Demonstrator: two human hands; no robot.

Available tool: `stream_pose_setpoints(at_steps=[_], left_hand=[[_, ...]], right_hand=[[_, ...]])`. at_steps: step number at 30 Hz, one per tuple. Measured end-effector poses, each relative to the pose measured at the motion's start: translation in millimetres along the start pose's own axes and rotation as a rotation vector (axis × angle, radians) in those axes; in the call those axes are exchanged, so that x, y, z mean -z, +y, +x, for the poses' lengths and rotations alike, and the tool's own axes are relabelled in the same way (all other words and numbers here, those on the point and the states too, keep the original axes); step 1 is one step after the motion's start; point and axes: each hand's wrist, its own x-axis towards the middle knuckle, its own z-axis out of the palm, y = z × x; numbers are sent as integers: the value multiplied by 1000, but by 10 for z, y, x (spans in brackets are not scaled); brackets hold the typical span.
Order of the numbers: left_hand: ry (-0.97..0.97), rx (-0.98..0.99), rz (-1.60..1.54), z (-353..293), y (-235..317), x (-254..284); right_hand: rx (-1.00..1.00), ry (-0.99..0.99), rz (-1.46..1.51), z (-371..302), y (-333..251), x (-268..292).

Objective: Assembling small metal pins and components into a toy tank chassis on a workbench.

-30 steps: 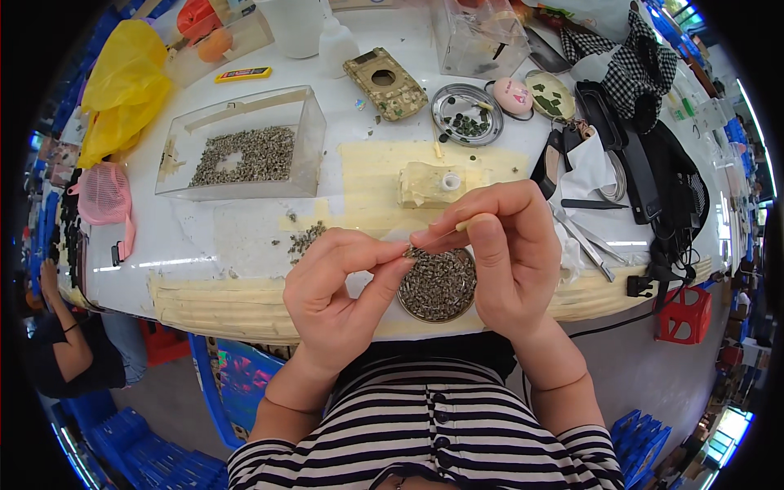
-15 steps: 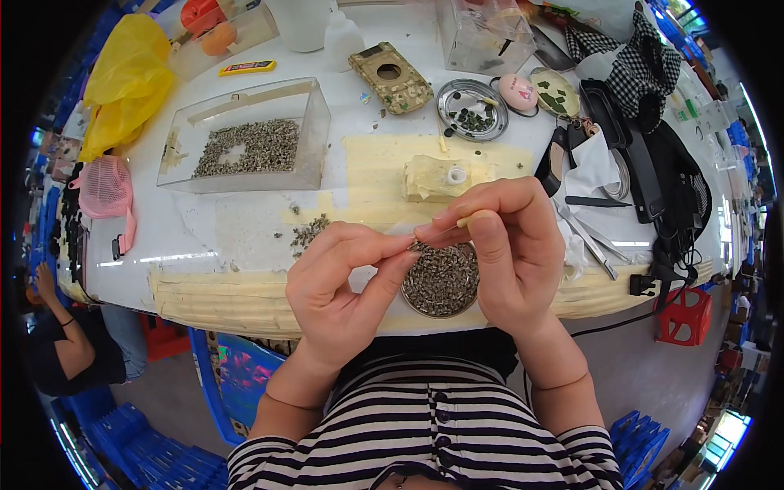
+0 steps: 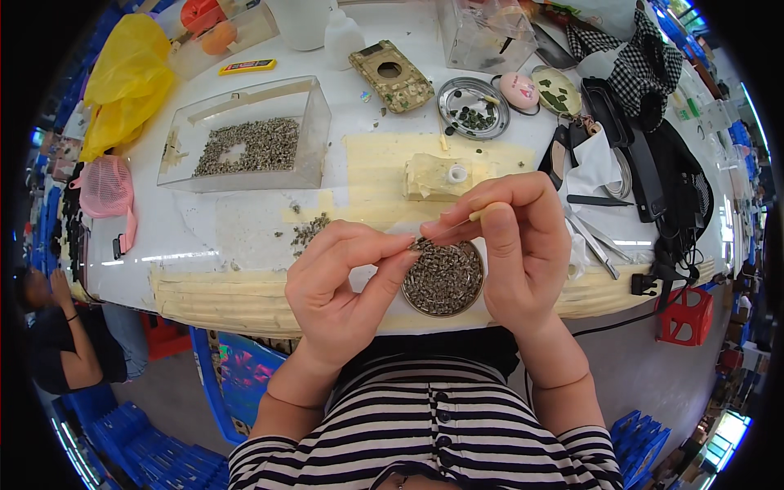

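Over a round dish of small metal pieces (image 3: 445,282), my two hands meet nearly fingertip to fingertip. Thumb and forefinger of my left hand (image 3: 339,286) are pinched on a tiny greyish part (image 3: 417,244), mostly covered by the fingertips. Held between the thumb and fingers of my right hand (image 3: 527,261) is a thin needle-like tool with a pale yellow end (image 3: 483,211). Its fine tip points toward the left fingertips; whether it touches the part I cannot tell. Behind the hands stands a tape-covered block (image 3: 425,180) with a white round fitting (image 3: 456,174).
A clear box (image 3: 314,155) of similar metal pieces stands at left, with loose pieces (image 3: 309,231) nearer me. Farther back lie a camouflage-patterned shell (image 3: 408,94) and a metal dish (image 3: 498,122) with dark green bits. Tweezers (image 3: 600,249) and black straps lie at right.
My right hand has shifted slightly to the right, away from the left fingertips, and more of the thin tool shows. My left hand stays put. At far left, another person's arm has moved.
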Motion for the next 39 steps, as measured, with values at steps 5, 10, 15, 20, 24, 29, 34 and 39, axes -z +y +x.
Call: stream_pose_setpoints(at_steps=[5, 10, 15, 20, 24, 29, 34, 39], left_hand=[[9, -2, -9, -10, 5, 1], [26, -18, -40, -20, -3, -5], [22, -62, -59, -12, -8, 6], [-1, -107, -58, -22, -22, 44], [-25, -126, -38, -9, -2, 45], [20, -209, 139, -1, -11, 30], [57, -207, 241, -8, -24, 15], [68, -141, 197, -9, -9, 19]], right_hand=[[224, 179, -465, 67, 53, 140], [516, 177, -975, 215, 69, 162], [546, 192, -1100, 240, 110, 155], [289, -36, -708, 66, -73, 59], [-75, -222, -315, -20, -78, -14], [-17, -137, -328, -48, 14, -34], [522, -103, -771, -74, -59, -79], [451, -86, -791, -118, -6, -72]])
